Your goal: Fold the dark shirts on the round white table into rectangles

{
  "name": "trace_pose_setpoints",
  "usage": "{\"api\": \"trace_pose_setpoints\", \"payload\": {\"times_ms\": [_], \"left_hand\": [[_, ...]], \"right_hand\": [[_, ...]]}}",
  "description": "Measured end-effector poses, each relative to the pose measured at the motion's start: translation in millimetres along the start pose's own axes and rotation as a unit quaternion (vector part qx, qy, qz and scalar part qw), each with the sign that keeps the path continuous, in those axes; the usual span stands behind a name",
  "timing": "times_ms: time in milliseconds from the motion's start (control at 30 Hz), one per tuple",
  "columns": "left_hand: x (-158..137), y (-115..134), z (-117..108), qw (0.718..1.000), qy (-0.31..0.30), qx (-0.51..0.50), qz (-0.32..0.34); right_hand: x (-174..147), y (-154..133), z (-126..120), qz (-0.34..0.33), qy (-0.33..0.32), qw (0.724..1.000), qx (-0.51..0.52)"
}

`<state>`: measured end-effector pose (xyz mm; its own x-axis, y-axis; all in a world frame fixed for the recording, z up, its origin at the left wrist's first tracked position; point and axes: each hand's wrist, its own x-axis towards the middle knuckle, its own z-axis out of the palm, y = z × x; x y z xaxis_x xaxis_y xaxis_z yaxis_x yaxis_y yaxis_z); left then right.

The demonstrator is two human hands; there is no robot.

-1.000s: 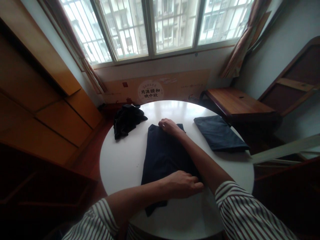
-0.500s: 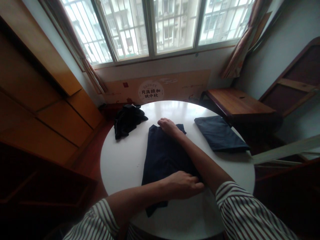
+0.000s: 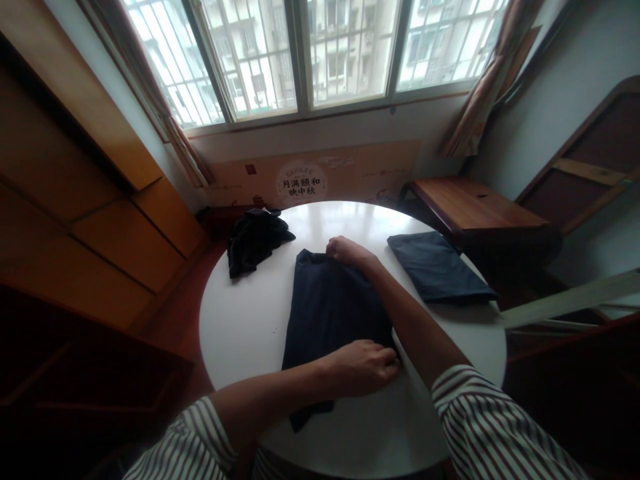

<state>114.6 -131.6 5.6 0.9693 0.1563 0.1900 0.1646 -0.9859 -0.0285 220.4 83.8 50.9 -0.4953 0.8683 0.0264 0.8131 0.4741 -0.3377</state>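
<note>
The left grip [image 3: 367, 368] is narrow, its fingers curled together and apparently pinching the near right part of a navy cloth [image 3: 327, 307]; the fingertips are hidden. The right grip [image 3: 345, 249], farther away, is bunched too and seems to hold the cloth's far edge. With one hold at each end, the right side is probably being kept straight and under control.

The navy cloth lies between the two grips and spreads left of them, flat on a round white worktop [image 3: 240, 327], which likely supports its weight so that only the edge needs holding. A small flap shows nearer than the left forearm.

Well to the left of the right grip is a crumpled black cloth [image 3: 257, 243]; to its right, beyond the forearm, lies a neatly folded blue cloth [image 3: 440, 267]. Both sit near the rim, perhaps to leave the middle for handling.
</note>
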Motion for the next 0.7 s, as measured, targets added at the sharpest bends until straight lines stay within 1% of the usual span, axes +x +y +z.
{"api": "trace_pose_setpoints", "payload": {"times_ms": [67,133,233,333,400,500,567,600,633,700], "left_hand": [[0.5,-0.1,1.0,1.000,0.008,0.000,0.030],[0.8,-0.1,-1.8,0.999,0.009,-0.016,0.029],[-0.9,-1.1,-14.8,0.998,0.002,-0.068,-0.005],[-7.2,-1.9,-37.8,0.994,-0.004,-0.089,-0.061],[-15.8,-0.4,-54.2,0.993,-0.016,-0.063,-0.103],[-39.4,8.1,-70.3,0.987,-0.024,-0.024,-0.155],[-62.5,17.6,-72.1,0.979,-0.003,-0.008,-0.204],[-75.3,23.0,-70.5,0.972,0.009,0.001,-0.233],[-88.0,28.5,-67.9,0.966,0.019,0.011,-0.259],[-110.5,38.8,-61.5,0.954,0.032,0.023,-0.297]], "right_hand": [[-0.3,-1.9,2.6,0.001,0.010,1.000,-0.007],[-1.5,-4.8,2.8,0.004,0.026,1.000,-0.015],[-4.1,-11.9,-1.8,0.000,0.051,0.998,-0.020],[-7.2,-23.9,-9.9,-0.038,0.052,0.998,0.003],[-9.5,-34.9,-14.1,-0.063,0.014,0.997,0.035],[-12.9,-54.4,-14.3,-0.068,-0.094,0.991,0.059],[-14.6,-66.6,-9.6,-0.051,-0.155,0.986,0.025],[-15.2,-71.6,-6.2,-0.039,-0.173,0.984,0.000],[-15.5,-75.6,-2.3,-0.028,-0.182,0.983,-0.023],[-15.5,-79.8,5.6,-0.019,-0.180,0.982,-0.050]]}}
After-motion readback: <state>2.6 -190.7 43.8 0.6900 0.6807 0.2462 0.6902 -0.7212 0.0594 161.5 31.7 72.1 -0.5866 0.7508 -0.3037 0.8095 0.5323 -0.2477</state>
